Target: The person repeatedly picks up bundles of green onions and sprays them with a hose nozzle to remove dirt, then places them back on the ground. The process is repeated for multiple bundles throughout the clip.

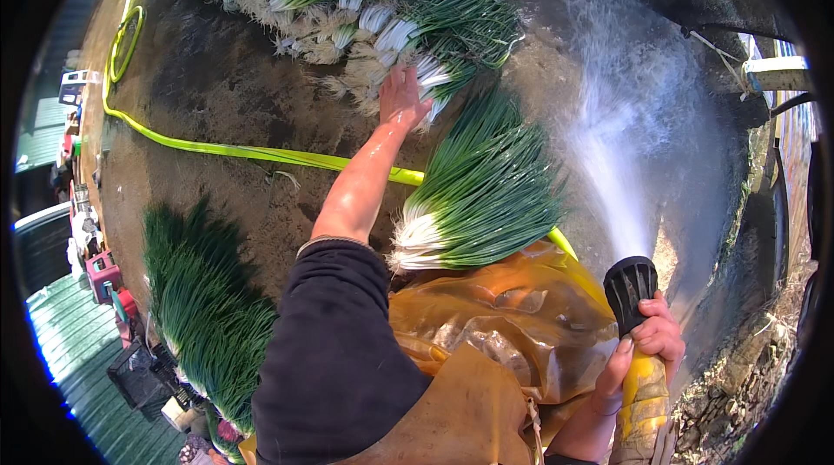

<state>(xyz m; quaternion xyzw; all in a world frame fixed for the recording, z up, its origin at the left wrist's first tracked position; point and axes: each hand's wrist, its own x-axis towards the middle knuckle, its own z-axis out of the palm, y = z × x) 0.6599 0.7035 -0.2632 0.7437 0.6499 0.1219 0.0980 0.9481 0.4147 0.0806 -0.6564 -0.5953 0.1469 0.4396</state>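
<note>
My left hand [402, 99] reaches forward with its fingers on the white stems of a green onion bundle [430, 81] at the near edge of a big pile; whether it grips them I cannot tell. At the lower right, my right hand [655, 335] is closed around a yellow hose end with a black spray nozzle [630, 292]. A strong water jet [616, 185] shoots from the nozzle onto the wet ground. Between the hands, a loose bunch of green onions [482, 204] lies by my orange waterproof apron [508, 315], roots to the left.
A yellow-green hose [260, 152] crosses the wet ground and passes beneath the nearer onions. More green onions [208, 309] are heaped at the lower left. Beyond them are a black crate [138, 374], a red container [103, 276] and part of another person [195, 450]. Brown debris [723, 400] lies at the lower right.
</note>
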